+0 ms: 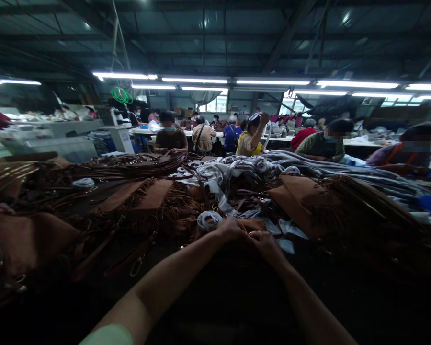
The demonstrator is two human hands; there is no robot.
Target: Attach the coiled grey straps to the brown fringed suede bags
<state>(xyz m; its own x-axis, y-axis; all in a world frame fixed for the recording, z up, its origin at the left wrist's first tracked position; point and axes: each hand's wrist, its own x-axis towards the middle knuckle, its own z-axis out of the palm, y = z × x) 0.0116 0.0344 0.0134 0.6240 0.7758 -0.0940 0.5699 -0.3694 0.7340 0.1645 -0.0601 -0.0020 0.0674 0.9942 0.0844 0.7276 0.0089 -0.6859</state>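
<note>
My left hand and my right hand meet in the middle of the view, fingers closed at the near edge of a brown suede piece. Most of that piece is hidden by the hands and the dark. Just beyond my left hand lies a coiled white strap. White slips lie past my right hand. Farther left, a brown fringed bag rests on the heap, and another brown fringed bag lies to the right.
A tangle of white-grey straps runs across the back of the heap. Brown leather straps with metal clasps spread to the left. Across from me sit several co-workers, one in a dark shirt, another in yellow with a raised arm.
</note>
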